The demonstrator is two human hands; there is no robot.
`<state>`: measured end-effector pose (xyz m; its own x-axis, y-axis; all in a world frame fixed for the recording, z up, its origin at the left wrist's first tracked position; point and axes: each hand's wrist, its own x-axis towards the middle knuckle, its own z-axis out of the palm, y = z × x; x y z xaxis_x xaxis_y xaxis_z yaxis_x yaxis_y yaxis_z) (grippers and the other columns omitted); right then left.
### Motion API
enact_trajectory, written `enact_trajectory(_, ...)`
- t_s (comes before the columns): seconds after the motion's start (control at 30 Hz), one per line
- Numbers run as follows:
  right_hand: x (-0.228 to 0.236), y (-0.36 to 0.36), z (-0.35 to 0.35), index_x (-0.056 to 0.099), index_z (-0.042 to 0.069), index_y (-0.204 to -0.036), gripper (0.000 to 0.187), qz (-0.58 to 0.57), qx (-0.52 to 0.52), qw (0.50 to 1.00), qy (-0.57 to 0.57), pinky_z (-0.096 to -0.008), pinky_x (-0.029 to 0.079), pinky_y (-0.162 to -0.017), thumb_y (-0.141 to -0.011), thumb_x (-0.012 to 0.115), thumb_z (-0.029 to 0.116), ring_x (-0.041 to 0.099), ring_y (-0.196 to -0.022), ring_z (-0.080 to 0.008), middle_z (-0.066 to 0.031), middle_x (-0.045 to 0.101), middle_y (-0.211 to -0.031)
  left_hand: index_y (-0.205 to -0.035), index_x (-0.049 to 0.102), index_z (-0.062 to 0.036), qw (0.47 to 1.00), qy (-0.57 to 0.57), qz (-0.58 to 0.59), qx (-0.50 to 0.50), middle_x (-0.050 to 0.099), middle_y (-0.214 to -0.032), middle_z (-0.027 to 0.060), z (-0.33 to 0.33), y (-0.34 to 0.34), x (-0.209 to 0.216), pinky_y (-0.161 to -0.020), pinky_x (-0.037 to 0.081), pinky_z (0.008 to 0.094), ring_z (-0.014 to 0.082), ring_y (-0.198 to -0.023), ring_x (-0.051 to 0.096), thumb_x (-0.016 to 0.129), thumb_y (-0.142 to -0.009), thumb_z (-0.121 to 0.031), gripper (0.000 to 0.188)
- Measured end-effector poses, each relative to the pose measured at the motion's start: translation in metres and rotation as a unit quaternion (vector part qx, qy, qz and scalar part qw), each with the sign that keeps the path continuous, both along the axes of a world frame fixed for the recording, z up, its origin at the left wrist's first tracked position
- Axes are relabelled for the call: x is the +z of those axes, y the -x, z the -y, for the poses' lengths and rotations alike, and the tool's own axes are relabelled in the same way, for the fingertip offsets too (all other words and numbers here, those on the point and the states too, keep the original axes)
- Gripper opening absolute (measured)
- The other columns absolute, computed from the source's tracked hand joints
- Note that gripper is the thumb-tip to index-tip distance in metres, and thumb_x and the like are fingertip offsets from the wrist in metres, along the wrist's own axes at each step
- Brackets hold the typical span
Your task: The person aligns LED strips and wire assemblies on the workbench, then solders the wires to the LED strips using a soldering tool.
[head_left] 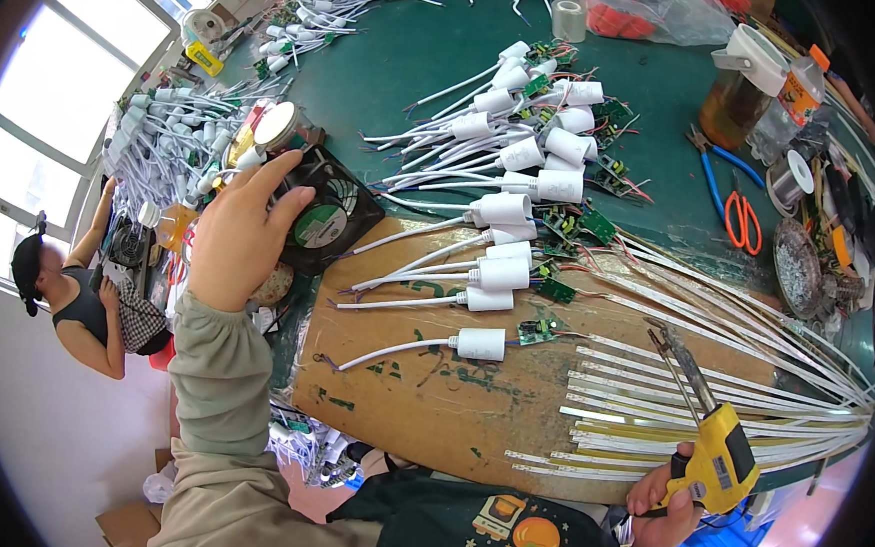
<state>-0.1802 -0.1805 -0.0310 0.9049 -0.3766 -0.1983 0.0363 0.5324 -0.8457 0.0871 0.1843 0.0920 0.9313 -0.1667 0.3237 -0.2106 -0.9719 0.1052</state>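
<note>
My left hand (234,236) is at a square black cooling fan (357,203) with a green label at its hub, its thumb and fingers closed over the near-left edge. At the lower right, my right hand (659,508) grips a yellow and black soldering gun (717,456), its metal tip angled up and left above the strips. Narrow white LED strips (651,382) fan out over a brown board (400,402). Left of them lies a white cylindrical lamp cap (480,343) with a white cable, wired to a small green circuit board (539,330).
Several more capped cables (506,213) with boards are piled up the green table (400,66). Right are blue pliers (709,180), orange-handled scissors (741,222), a solder spool (792,180) and a jug (739,96). Another person (85,297) sits at the left.
</note>
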Motion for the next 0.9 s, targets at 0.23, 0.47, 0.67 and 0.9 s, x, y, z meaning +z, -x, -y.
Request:
enact_trajectory(0.23, 0.001, -0.001, 0.001, 0.039, -0.002, -0.124, 0.061, 0.000, 0.006, 1.000, 0.013, -0.0273, 0.039, -0.038, -0.082, 0.068, 0.031, 0.044, -0.043, -0.0135, -0.0028, 0.044, -0.058, -0.112, 0.065, -0.0105, 0.999, -0.030, 0.014, 0.028, 0.064, -0.092, 0.0136, 0.003, 0.008, -0.001, -0.071, 0.047, 0.0398, 0.0322, -0.080, 0.062, 0.061, -0.087, -0.029, 0.032)
enact_trajectory(0.47, 0.000, 0.000, 0.002, 0.039, -0.003, -0.123, 0.061, -0.002, 0.001, 1.000, 0.014, -0.0274, 0.040, -0.038, -0.082, 0.068, 0.031, 0.044, -0.042, -0.0135, -0.0030, 0.044, -0.058, -0.108, 0.067, -0.0090, 0.998, -0.043, 0.017, 0.031, 0.063, -0.086, 0.0133, 0.000, 0.010, -0.003, -0.069, 0.047, 0.0401, 0.0326, -0.078, 0.062, 0.060, -0.088, -0.029, 0.029)
enact_trajectory(0.67, 0.002, -0.001, 0.002, 0.040, -0.003, -0.123, 0.061, -0.003, 0.007, 1.000, 0.006, -0.0278, 0.041, -0.039, -0.082, 0.069, 0.030, 0.044, -0.042, -0.0140, -0.0034, 0.045, -0.058, -0.107, 0.067, -0.0083, 0.998, -0.047, 0.006, 0.033, 0.063, -0.086, 0.0136, 0.007, 0.010, 0.000, -0.068, 0.047, 0.0394, 0.0320, -0.077, 0.062, 0.061, -0.087, -0.026, 0.027)
enact_trajectory(0.9, 0.009, -0.002, -0.002, 0.043, -0.003, -0.123, 0.067, -0.034, -0.003, 0.999, -0.021, -0.0286, 0.042, -0.044, -0.076, 0.076, 0.032, 0.047, -0.049, -0.0147, -0.0044, 0.048, -0.061, -0.106, 0.066, -0.0068, 0.999, -0.025, 0.006, 0.028, 0.064, -0.091, 0.0144, 0.011, 0.012, 0.006, -0.070, 0.047, 0.0377, 0.0314, -0.081, 0.063, 0.063, -0.085, -0.023, 0.027)
